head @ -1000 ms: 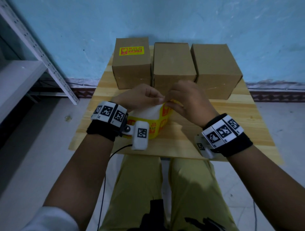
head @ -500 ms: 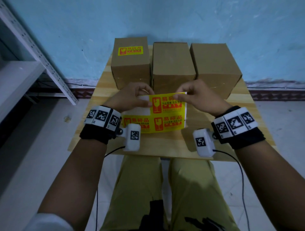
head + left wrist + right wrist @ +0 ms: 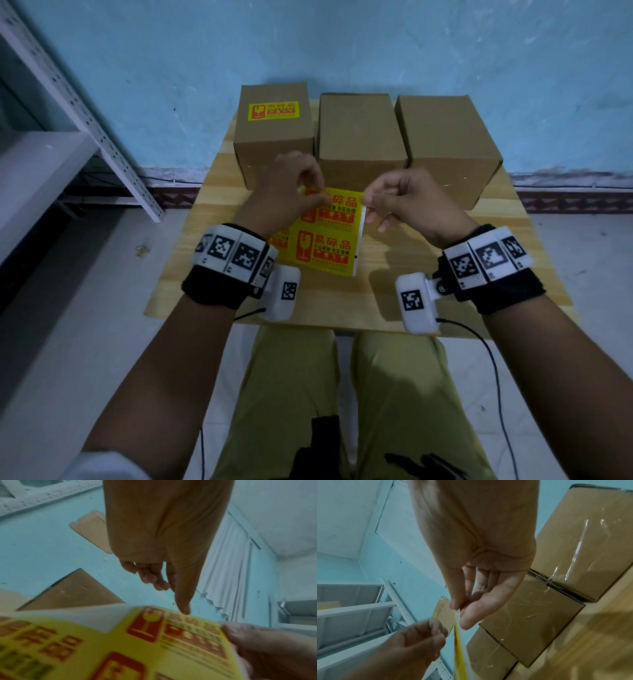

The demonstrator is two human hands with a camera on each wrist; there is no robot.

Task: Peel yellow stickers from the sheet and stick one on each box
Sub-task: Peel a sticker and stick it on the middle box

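Note:
Three brown cardboard boxes stand in a row at the back of the wooden table (image 3: 394, 301). The left box (image 3: 274, 147) carries a yellow sticker (image 3: 273, 111) on top; the middle box (image 3: 359, 130) and right box (image 3: 445, 137) have bare tops. The yellow sticker sheet (image 3: 325, 240) is held up above the table. My left hand (image 3: 320, 198) pinches its upper left part, near the left end of the upper sticker. My right hand (image 3: 366, 202) pinches the upper right corner, clearly in the right wrist view (image 3: 457, 610). The sheet (image 3: 154, 642) fills the lower left wrist view.
A white metal shelf rack (image 3: 85, 113) stands at the left beside the table. A blue wall (image 3: 411, 51) rises right behind the boxes. My lap (image 3: 342, 394) is under the table's near edge, with cables (image 3: 496, 377) hanging from the wrist cameras.
The bent sheet was spread out between both hands, then my left hand slid right along its top edge. The hands now stand closer together, and the sheet hangs narrower.

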